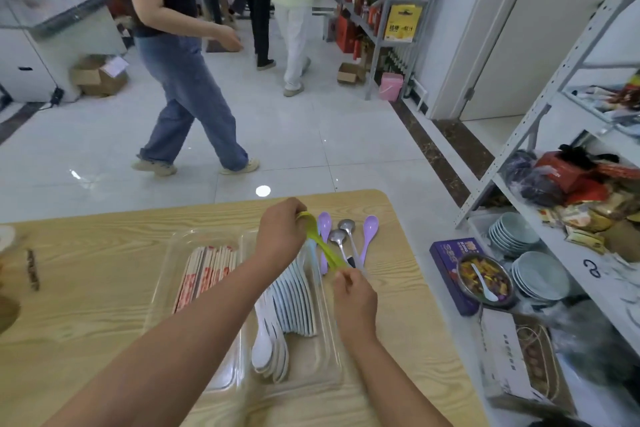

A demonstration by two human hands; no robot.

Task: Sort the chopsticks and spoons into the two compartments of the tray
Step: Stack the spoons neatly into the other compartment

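Observation:
A clear two-compartment tray (pixel 162 274) lies on the wooden table. Its left compartment holds several wrapped chopsticks (pixel 204 274). Its right compartment holds several white spoons (pixel 277 340), some wrapped. My left hand (pixel 280 232) grips the bowl end of a yellow-green spoon (pixel 320 243). My right hand (pixel 353 298) pinches the same spoon's handle end, above the tray's far right corner. Just beyond the tray lie two purple spoons (pixel 369 236) and two metal spoons (pixel 346 232) on the table.
The table (pixel 104 305) ends close on the right, by a purple box (pixel 450 270) and a metal bowl of food (pixel 485 279). Metal shelves with stacked plates (pixel 540 274) stand at right. A person in jeans (pixel 180 87) walks past beyond the table.

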